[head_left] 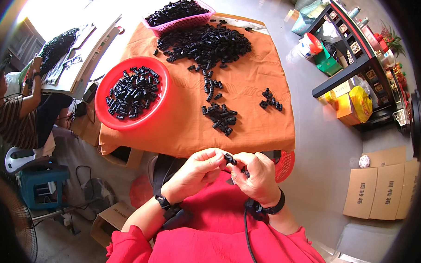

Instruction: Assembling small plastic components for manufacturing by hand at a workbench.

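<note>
Between my two hands, just in front of the table's near edge, is a small black plastic part (229, 159). My left hand (200, 171) pinches one end with thumb and forefinger. My right hand (256, 176) is closed on the other end, and more black pieces (245, 171) show at its fingers. On the orange cloth (183, 137) lie a small cluster of such parts (220, 118), a smaller group (270, 100) to its right, and a big heap (205, 43) farther back. A red basin (165, 103) to the left holds many more.
A pink basket (181, 24) full of black parts stands at the table's far edge. To the left, another person (19, 101) sits at a white table (74, 66). A blue stool (44, 183) is at lower left, cardboard boxes (379, 190) at right, and a dark shelf (356, 70) beyond.
</note>
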The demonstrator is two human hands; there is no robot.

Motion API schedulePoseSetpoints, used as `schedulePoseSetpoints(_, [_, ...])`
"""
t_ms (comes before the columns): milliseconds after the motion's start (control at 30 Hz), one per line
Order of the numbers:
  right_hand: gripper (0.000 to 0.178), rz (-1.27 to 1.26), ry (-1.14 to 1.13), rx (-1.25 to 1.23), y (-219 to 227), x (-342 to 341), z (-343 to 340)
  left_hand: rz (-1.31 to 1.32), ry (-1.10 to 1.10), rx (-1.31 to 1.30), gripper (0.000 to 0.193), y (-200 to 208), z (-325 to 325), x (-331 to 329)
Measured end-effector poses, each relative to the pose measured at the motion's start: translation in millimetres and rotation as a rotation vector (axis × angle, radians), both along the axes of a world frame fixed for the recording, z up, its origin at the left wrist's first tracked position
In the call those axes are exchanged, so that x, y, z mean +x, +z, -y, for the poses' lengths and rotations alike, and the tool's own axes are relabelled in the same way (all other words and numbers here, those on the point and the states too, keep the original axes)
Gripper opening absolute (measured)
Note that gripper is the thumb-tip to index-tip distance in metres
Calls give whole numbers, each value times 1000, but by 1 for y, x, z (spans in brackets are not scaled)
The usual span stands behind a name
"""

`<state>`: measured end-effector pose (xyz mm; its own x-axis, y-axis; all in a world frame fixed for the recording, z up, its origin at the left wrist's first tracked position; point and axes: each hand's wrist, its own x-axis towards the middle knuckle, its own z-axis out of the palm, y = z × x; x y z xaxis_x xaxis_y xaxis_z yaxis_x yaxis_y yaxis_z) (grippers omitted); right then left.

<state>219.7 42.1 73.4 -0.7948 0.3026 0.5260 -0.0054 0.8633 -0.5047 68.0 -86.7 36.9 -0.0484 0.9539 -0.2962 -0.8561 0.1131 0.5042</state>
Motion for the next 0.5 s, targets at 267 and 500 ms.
schedulePoseSetpoints(267, [31,13,0,-275,-5,4,3,46,41,8,23,-3,-2,7])
schedulePoseSetpoints(500, [26,32,-30,-580,-4,3,6,45,51,8,17,0,-4,11])
